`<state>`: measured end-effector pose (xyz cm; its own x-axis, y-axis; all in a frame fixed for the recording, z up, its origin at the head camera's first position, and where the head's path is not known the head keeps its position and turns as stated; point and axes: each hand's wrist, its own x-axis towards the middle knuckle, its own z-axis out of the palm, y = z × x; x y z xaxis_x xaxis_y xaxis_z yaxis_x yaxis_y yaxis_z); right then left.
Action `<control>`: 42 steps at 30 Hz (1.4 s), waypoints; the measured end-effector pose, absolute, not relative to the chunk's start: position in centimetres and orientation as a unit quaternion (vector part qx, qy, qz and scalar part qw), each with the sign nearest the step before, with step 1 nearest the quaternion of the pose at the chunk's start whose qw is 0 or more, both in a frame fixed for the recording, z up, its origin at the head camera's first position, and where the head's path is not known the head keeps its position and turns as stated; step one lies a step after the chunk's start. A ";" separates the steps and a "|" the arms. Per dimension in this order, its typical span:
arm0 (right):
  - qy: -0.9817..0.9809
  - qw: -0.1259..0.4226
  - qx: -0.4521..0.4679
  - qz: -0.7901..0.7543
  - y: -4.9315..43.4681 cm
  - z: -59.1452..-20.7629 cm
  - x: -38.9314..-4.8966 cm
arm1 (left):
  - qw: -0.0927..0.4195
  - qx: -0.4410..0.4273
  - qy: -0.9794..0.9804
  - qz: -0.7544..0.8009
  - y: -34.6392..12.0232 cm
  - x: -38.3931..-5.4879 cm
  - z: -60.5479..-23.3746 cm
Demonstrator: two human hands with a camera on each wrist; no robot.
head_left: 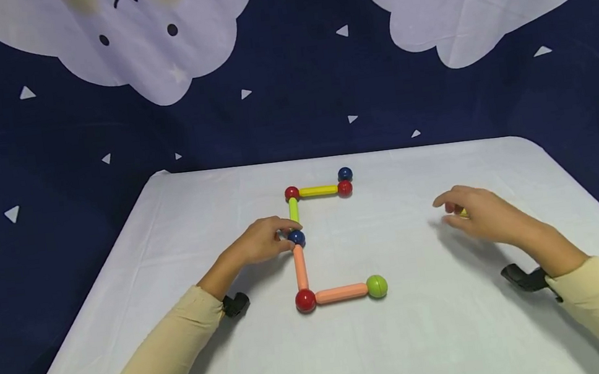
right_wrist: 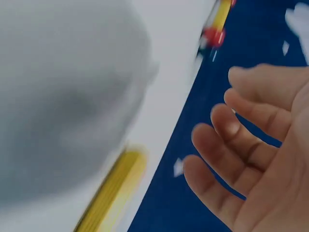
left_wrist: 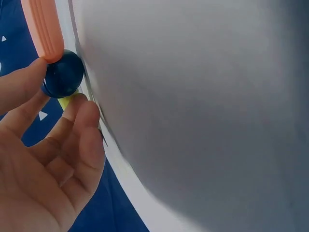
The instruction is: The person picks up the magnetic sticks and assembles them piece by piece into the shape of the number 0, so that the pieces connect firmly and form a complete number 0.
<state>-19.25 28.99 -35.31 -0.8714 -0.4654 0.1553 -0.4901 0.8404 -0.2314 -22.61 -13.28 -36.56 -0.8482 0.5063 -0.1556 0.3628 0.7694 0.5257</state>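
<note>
My left hand (head_left: pixel 262 240) pinches a blue ball (head_left: pixel 296 238) between thumb and fingers. That ball joins a lime-green stick (head_left: pixel 293 209) on its far side and an orange stick (head_left: pixel 301 268) on its near side. In the left wrist view the thumb lies against the blue ball (left_wrist: pixel 65 75), right by the end of the orange stick (left_wrist: pixel 44 29). My right hand (head_left: pixel 487 217) hovers over the right of the table with loosely bent fingers and nothing in them. Beyond its fingertips in the right wrist view lies a yellow stick (right_wrist: pixel 113 188), mostly hidden in the head view.
At the far end a red ball (head_left: pixel 291 193), a yellow stick (head_left: pixel 319 191), another red ball (head_left: pixel 344 188) and a blue ball (head_left: pixel 345 174) connect. Nearer are a red ball (head_left: pixel 305 300), an orange stick (head_left: pixel 342 293) and a green ball (head_left: pixel 377 286). A white cloth covers the table (head_left: pixel 452 330).
</note>
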 end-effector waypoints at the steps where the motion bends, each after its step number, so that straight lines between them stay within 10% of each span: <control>1: -0.962 0.054 0.235 0.126 29.8 -35.4 -19.6 | 0.149 0.229 0.930 0.247 -13.2 -22.6 -36.6; 42: -0.976 -0.064 0.149 0.144 32.2 -37.3 -20.6 | 0.178 0.188 0.931 0.257 -13.1 -23.2 -36.7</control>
